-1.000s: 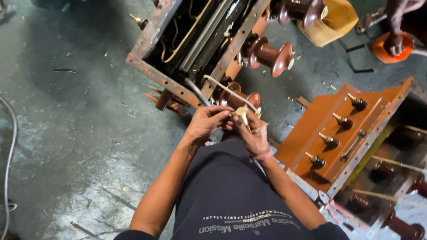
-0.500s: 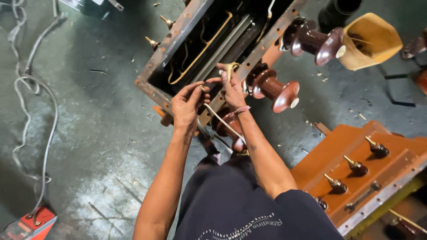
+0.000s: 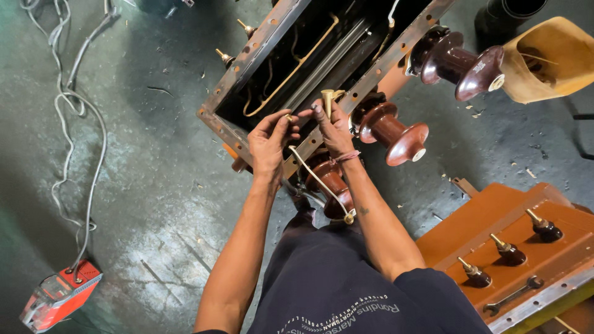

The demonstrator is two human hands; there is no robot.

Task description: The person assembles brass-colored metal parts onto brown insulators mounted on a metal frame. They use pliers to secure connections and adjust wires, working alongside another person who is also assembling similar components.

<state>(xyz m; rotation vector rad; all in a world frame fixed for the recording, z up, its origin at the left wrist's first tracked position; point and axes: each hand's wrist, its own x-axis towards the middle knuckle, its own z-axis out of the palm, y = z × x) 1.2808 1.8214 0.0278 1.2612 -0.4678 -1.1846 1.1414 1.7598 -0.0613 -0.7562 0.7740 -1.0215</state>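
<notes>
My right hand [image 3: 334, 128] is shut on a short brass stud [image 3: 327, 97], held upright over the rusty flange of an open steel tank [image 3: 247, 62]. My left hand [image 3: 268, 141] is beside it on the flange, finger and thumb pinched on a small brass piece [image 3: 288, 117]. A thin pale rod [image 3: 318, 182] with a brass end runs from under my hands toward my lap. Three brown porcelain insulators stick out of the tank's side: one [image 3: 391, 127] right beside my right hand, one [image 3: 461, 60] farther back, and one [image 3: 331, 180] below my wrists.
An orange lid [image 3: 489, 216] with small brown bushings lies at the right, with a wrench [image 3: 513, 295] on it. A yellow bag [image 3: 547, 55] sits at the top right. A red tool [image 3: 59, 295] and its grey cable [image 3: 80, 105] lie on the concrete floor at the left.
Both hands rose from in front of my lap to the tank's flange, carrying the brass parts. The view swung left, bringing the red tool and cable into sight.
</notes>
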